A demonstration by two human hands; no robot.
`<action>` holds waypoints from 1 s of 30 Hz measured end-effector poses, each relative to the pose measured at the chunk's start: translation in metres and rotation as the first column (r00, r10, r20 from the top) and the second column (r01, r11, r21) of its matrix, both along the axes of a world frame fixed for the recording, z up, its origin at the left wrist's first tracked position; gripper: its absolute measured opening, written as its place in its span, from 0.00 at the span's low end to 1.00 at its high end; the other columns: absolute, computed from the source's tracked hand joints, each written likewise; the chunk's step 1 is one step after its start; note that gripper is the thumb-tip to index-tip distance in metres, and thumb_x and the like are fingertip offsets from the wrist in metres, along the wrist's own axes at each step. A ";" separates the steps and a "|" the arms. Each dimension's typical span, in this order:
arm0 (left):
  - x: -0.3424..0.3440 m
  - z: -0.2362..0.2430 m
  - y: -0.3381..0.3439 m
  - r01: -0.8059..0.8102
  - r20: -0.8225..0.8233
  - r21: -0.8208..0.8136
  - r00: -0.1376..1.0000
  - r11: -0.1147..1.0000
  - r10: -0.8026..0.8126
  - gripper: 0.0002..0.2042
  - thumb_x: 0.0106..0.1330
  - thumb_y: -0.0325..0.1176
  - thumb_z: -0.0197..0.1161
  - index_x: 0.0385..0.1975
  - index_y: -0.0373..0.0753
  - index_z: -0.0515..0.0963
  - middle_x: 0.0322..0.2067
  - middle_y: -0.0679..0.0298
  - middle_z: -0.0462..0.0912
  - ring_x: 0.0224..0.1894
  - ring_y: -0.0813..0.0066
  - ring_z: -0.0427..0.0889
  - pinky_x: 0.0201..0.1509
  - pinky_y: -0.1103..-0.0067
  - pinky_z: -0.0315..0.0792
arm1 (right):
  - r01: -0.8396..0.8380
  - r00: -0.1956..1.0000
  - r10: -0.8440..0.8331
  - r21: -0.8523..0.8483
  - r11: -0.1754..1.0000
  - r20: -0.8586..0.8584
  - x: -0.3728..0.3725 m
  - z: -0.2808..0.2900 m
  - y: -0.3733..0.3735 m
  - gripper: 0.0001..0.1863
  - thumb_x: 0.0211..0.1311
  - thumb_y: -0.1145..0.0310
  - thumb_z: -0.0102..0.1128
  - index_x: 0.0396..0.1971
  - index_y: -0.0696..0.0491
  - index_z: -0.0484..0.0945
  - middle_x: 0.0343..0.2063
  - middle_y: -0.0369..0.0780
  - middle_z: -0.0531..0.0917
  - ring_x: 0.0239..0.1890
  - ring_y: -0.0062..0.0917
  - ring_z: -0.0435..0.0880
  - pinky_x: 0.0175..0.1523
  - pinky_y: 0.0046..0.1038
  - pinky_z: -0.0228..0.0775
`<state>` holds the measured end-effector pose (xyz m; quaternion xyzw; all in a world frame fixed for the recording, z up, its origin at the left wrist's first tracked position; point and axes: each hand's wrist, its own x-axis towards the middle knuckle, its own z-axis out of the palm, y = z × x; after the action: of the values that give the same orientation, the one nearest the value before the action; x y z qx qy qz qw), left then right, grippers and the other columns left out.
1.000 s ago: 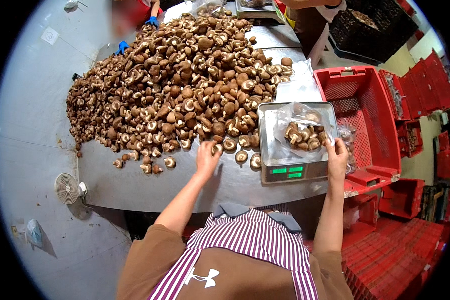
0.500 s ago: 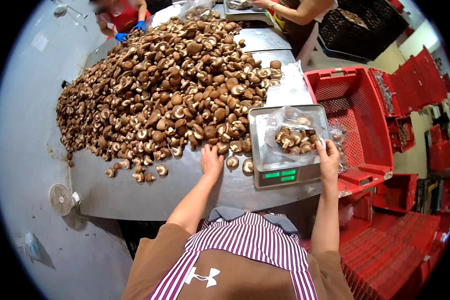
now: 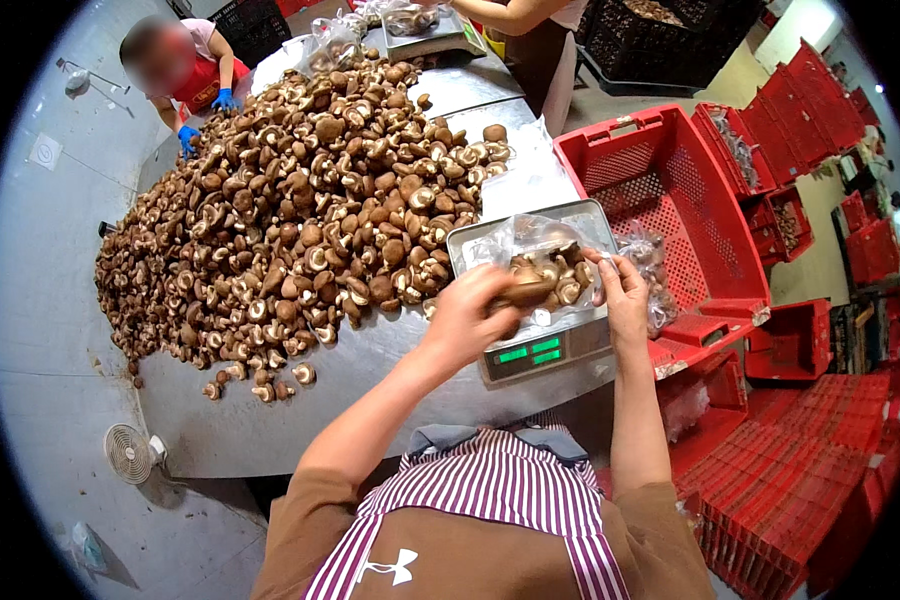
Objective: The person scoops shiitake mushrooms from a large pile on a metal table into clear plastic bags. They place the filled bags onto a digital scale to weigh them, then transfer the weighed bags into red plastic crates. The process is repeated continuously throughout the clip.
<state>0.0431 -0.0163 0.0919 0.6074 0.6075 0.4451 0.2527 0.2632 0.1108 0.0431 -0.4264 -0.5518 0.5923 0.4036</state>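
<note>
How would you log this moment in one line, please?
left hand: holding mushroom, over scale; right hand: pinching bag; bagged mushrooms: on scale; mushroom pile: on table

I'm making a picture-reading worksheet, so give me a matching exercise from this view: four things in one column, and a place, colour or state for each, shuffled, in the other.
Column one
1. The person's left hand
2. The person's right hand
3. The mushroom pile
4. The co-worker's gloves

Column two
A. Blue
B. Pinching the edge of the clear bag
C. Heaped on the metal table
D. Grasping mushrooms at the bag's left side

Right pairs: 1-D, 2-B, 3-C, 4-A
</note>
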 end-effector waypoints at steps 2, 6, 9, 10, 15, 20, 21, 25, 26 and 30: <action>0.022 -0.002 0.046 0.130 -0.211 -0.096 0.966 0.987 -0.148 0.12 0.53 0.31 0.65 0.35 0.34 0.79 0.38 0.53 0.80 0.39 0.53 0.80 0.44 0.65 0.75 | 0.027 0.999 -0.027 -0.012 1.000 -0.038 0.001 -0.005 0.003 0.09 0.71 0.70 0.53 0.43 0.56 0.81 0.45 0.37 0.85 0.21 0.08 0.70 0.26 0.12 0.63; 0.041 -0.059 0.110 0.042 -0.473 -0.228 0.868 0.973 -0.148 0.11 0.52 0.30 0.64 0.37 0.38 0.79 0.42 0.54 0.80 0.48 0.51 0.78 0.48 0.61 0.76 | 0.080 0.996 -0.080 0.000 0.997 -0.045 0.002 0.000 0.004 0.09 0.71 0.69 0.54 0.42 0.56 0.81 0.45 0.36 0.85 0.20 0.08 0.69 0.26 0.12 0.63; 0.028 -0.067 0.122 -0.029 -0.599 -0.363 0.773 0.931 -0.210 0.20 0.53 0.34 0.67 0.48 0.41 0.80 0.50 0.54 0.79 0.57 0.52 0.74 0.57 0.61 0.72 | 0.082 0.997 -0.082 0.034 0.996 -0.005 0.012 0.001 0.000 0.09 0.71 0.69 0.54 0.42 0.56 0.81 0.42 0.36 0.86 0.21 0.08 0.70 0.27 0.12 0.64; 0.022 -0.064 0.121 0.000 -0.599 -0.462 0.737 0.887 -0.312 0.25 0.54 0.37 0.67 0.54 0.42 0.77 0.51 0.53 0.78 0.58 0.52 0.73 0.60 0.60 0.69 | 0.082 0.997 -0.082 0.045 0.996 -0.002 0.015 0.000 0.000 0.09 0.70 0.69 0.54 0.42 0.56 0.81 0.42 0.35 0.86 0.21 0.08 0.69 0.27 0.12 0.64; -0.005 -0.049 0.091 0.076 -0.396 -0.069 0.913 0.995 -0.097 0.23 0.57 0.32 0.67 0.54 0.39 0.75 0.53 0.53 0.77 0.55 0.54 0.76 0.59 0.66 0.71 | 0.090 0.996 -0.091 0.120 0.989 0.003 0.030 -0.017 -0.001 0.11 0.71 0.70 0.53 0.46 0.58 0.79 0.42 0.37 0.85 0.35 0.13 0.78 0.40 0.16 0.71; -0.017 0.003 0.046 0.032 -0.191 0.169 0.982 0.985 0.001 0.13 0.58 0.20 0.62 0.43 0.36 0.80 0.42 0.57 0.83 0.46 0.58 0.81 0.50 0.71 0.75 | 0.136 0.991 -0.136 0.092 0.986 -0.002 0.049 -0.012 -0.012 0.14 0.71 0.70 0.53 0.52 0.60 0.74 0.41 0.37 0.81 0.40 0.17 0.79 0.48 0.22 0.72; -0.021 0.011 0.035 -0.011 -0.149 0.210 0.988 0.978 0.043 0.11 0.58 0.19 0.62 0.41 0.35 0.81 0.40 0.58 0.83 0.43 0.61 0.82 0.48 0.72 0.75 | 0.149 0.989 -0.149 0.047 0.988 0.000 0.054 -0.011 -0.015 0.14 0.70 0.71 0.53 0.52 0.61 0.74 0.43 0.38 0.80 0.42 0.18 0.78 0.50 0.22 0.73; -0.047 -0.013 -0.004 -0.285 0.067 0.169 0.958 0.944 0.277 0.07 0.63 0.21 0.60 0.39 0.33 0.81 0.36 0.64 0.82 0.35 0.79 0.79 0.38 0.83 0.73 | 0.182 0.983 -0.182 0.022 0.983 -0.006 0.065 -0.004 -0.026 0.13 0.71 0.71 0.53 0.51 0.60 0.74 0.44 0.40 0.82 0.40 0.18 0.79 0.49 0.22 0.72; -0.054 -0.027 -0.013 -0.356 0.078 0.107 0.934 0.929 0.349 0.06 0.62 0.23 0.60 0.38 0.34 0.81 0.33 0.62 0.82 0.34 0.74 0.80 0.37 0.79 0.73 | 0.196 0.980 -0.196 0.015 0.980 0.008 0.066 -0.001 -0.028 0.13 0.71 0.71 0.53 0.51 0.60 0.74 0.44 0.40 0.82 0.39 0.18 0.79 0.49 0.22 0.72; -0.072 -0.121 -0.057 -0.507 -0.011 -0.037 0.862 0.861 0.507 0.05 0.62 0.26 0.61 0.35 0.36 0.81 0.29 0.60 0.80 0.30 0.69 0.80 0.35 0.76 0.73 | 0.239 0.970 -0.239 0.017 0.971 0.038 0.071 0.005 -0.032 0.13 0.72 0.70 0.52 0.52 0.59 0.74 0.44 0.40 0.82 0.38 0.17 0.79 0.50 0.22 0.73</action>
<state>-0.0286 -0.0735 -0.0291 0.4214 0.7544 0.4840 0.1382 0.3345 0.0785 0.0483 -0.4989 -0.5080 0.5274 0.4635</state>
